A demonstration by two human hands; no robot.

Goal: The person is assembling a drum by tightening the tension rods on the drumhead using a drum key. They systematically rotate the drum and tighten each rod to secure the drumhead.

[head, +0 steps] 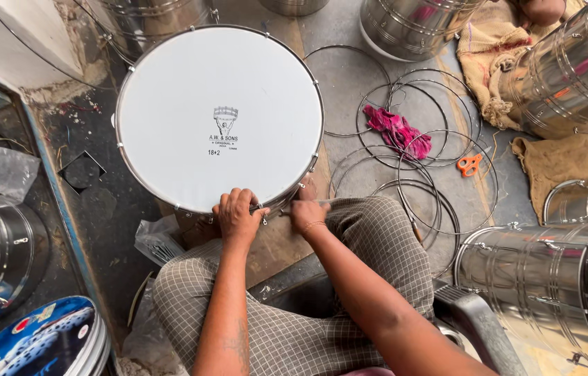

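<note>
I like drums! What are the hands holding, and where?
Left hand grips the white-headed drum at its near rim; right hand touches that rim's side.

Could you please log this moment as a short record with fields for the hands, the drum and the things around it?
Left hand: grips the near rim of the drum
Right hand: at the rim beside it, fingers hidden
Drum: white head up, metal hoop
Floor right: wire rings, pink rag, orange scissors
Around: steel shells
</note>
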